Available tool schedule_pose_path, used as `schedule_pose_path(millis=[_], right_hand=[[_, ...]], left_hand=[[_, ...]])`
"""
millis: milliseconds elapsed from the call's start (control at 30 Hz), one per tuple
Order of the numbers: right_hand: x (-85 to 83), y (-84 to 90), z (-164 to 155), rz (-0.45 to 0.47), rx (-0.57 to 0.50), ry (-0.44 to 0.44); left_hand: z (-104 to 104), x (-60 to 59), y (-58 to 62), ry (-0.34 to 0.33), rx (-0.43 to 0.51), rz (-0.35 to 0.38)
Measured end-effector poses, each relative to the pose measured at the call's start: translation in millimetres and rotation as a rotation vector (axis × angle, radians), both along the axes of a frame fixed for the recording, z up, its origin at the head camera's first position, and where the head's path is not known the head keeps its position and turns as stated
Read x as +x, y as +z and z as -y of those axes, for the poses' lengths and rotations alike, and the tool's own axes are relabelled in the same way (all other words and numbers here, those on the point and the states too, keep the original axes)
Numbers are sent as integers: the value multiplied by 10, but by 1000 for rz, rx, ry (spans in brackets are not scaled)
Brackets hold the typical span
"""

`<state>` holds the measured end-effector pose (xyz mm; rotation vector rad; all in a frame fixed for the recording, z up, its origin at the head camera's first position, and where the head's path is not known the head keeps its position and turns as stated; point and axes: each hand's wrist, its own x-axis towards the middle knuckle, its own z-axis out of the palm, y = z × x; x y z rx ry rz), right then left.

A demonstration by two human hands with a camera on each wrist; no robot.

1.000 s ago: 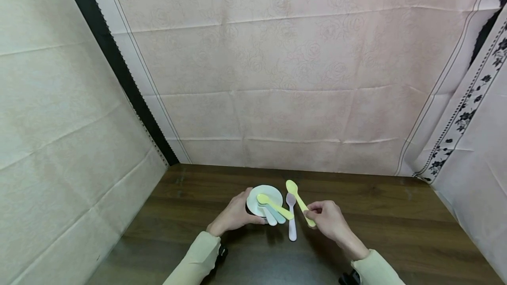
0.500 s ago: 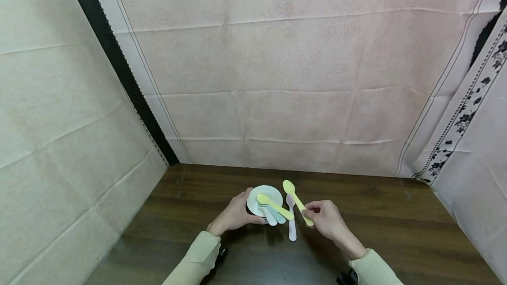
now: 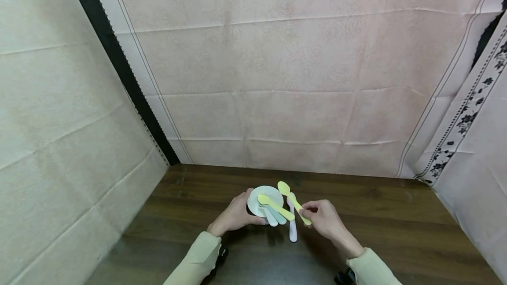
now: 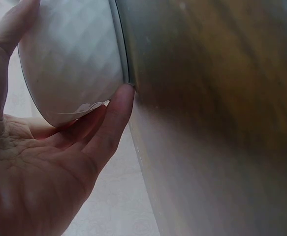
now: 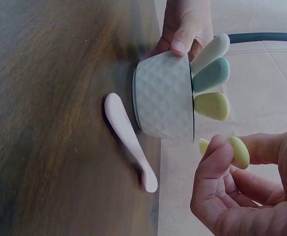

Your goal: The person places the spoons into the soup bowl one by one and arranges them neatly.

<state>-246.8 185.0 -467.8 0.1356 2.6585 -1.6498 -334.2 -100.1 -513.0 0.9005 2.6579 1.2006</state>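
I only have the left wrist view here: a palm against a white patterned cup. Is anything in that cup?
Observer: Yes. Three spoons stand in the cup: cream, teal and yellow handles, seen from the right wrist view.
Operator: What is the other hand doing?
Observer: The right hand pinches a yellow spoon by its handle, bowl raised beside the cup.
Operator: Anything loose on the table?
Observer: One pale pink spoon lies flat on the wood, right beside the cup.
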Motion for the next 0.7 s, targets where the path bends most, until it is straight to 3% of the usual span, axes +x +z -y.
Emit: schedule_pose_path(millis=[700], right_hand=[[-70,-18,52,11,-37,21]], left_hand=[[5,14,15,2,-6,5]])
